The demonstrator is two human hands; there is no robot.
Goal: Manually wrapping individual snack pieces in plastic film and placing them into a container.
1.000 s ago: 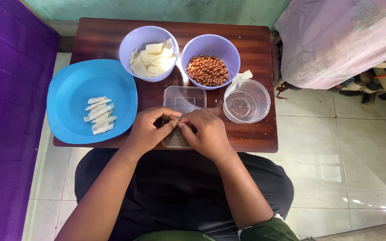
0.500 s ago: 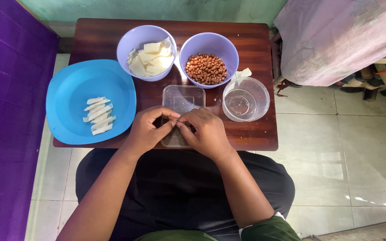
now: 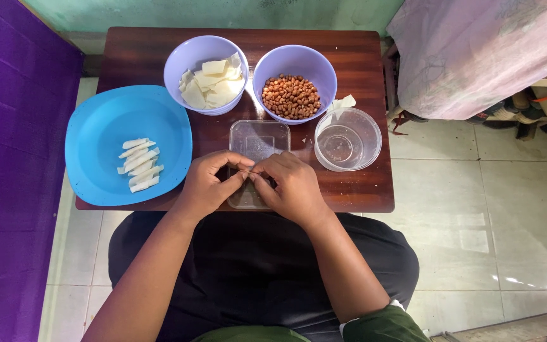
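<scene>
Hands unmoved since earlier: left hand [image 3: 209,187] and right hand [image 3: 292,188] pinch something small, unidentifiable, fingertips meeting over the clear rectangular plastic tray [image 3: 259,140]. Round blue plastic plate [image 3: 102,133] with folded white wrappers [image 3: 138,164] at 9 o'clock; clear round container [image 3: 348,139] at 2 o'clock.

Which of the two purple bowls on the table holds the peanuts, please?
The purple bowl on the right, next to the clear round container, holds the brown peanuts. The other purple bowl, beside the blue plate, holds pale flat wrappers.
</scene>
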